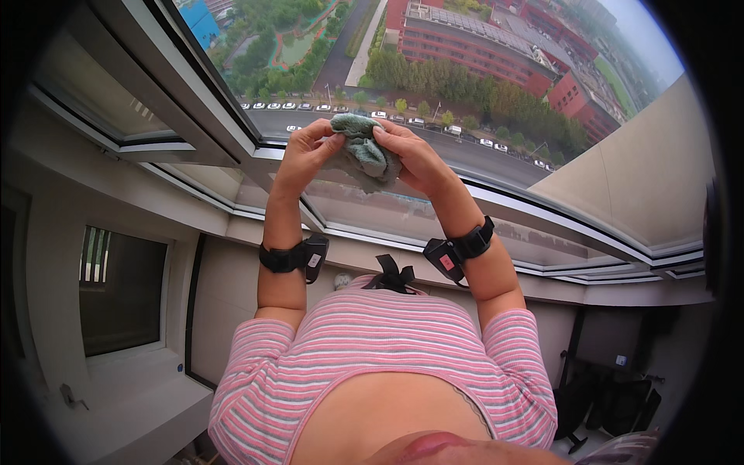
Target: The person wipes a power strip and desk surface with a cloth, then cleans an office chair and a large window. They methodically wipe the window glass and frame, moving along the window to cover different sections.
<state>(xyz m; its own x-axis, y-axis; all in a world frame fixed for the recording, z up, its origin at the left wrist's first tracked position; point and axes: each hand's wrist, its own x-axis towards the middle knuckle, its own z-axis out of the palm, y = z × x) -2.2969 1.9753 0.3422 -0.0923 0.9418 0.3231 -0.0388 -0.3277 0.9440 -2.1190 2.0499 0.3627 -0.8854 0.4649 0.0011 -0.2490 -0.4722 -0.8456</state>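
A bunched grey-green cloth is held up in front of me, against the windowpane view. My left hand pinches its left edge between thumb and fingers. On the other side, my right hand grips the right edge, thumb at the upper fold. Folds of the cloth bulge between the two hands, and its lower end hangs loose. Both hands are level with the metal window frame; whether the cloth touches the glass I cannot tell.
A slanted window frame post rises at the left. Below the panes runs a sill ledge. A side window with a pale surround is at far left. Dark wheeled equipment stands at lower right. Black straps with boxes sit on both forearms.
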